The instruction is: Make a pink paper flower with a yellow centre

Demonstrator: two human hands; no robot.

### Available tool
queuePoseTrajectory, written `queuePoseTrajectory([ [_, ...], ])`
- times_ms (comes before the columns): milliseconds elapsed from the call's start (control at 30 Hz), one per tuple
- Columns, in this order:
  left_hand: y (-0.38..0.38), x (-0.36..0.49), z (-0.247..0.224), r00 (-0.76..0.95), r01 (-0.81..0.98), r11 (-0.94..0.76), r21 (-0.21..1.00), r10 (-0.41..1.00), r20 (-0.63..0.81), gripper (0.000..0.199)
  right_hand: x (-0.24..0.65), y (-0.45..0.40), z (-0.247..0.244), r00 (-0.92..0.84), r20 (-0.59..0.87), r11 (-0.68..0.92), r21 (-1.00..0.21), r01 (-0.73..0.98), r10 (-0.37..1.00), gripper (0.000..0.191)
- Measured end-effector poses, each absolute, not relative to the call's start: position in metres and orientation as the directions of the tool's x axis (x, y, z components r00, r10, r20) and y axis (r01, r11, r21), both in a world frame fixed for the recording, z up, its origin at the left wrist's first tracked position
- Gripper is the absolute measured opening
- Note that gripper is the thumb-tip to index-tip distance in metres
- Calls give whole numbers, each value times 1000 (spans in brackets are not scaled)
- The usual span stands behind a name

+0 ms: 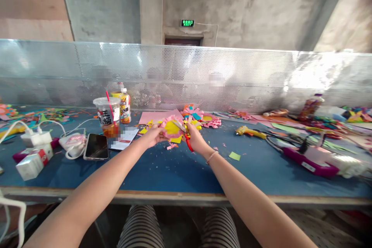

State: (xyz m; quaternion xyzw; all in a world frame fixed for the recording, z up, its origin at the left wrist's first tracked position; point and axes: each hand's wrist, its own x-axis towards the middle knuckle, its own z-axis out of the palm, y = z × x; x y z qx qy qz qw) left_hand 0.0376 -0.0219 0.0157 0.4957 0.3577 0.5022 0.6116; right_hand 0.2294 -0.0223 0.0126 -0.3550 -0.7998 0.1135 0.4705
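Note:
A pink and yellow paper flower (172, 128) is held above the blue table by my left hand (153, 135), whose fingers pinch its left edge. My right hand (197, 138) is closed around red-handled scissors (188, 142). Their metal blades lie over the flower's upper right part. Whether the blades touch the paper, I cannot tell. Behind the hands lie more pink paper flowers (209, 121) and a pink paper sheet (158, 116). Small pink scraps (172, 146) rest just below the flower.
Left stand a plastic cup (106, 114) with a red straw, a drink bottle (124, 106), a phone (96, 147) and a white box (35, 162). To the right are a yellow glue gun (250, 132), a purple power strip (309, 162), a green paper square (234, 156) and a dark bottle (310, 107).

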Motion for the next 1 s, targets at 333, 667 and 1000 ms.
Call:
queuePoseTrajectory([
  [333, -14, 35, 7, 52, 170, -307, 936, 952, 302, 43, 239, -14, 19, -40, 527, 527, -837, 150, 849, 28],
  [667, -13, 28, 13, 3, 270, -395, 878, 912, 410, 43, 236, -21, 19, -163, 375, 396, -909, 126, 913, 25],
  [1000, -14, 29, 13, 15, 266, -407, 874, 908, 418, 39, 233, -25, 20, -173, 333, 353, -930, 102, 927, 18],
])
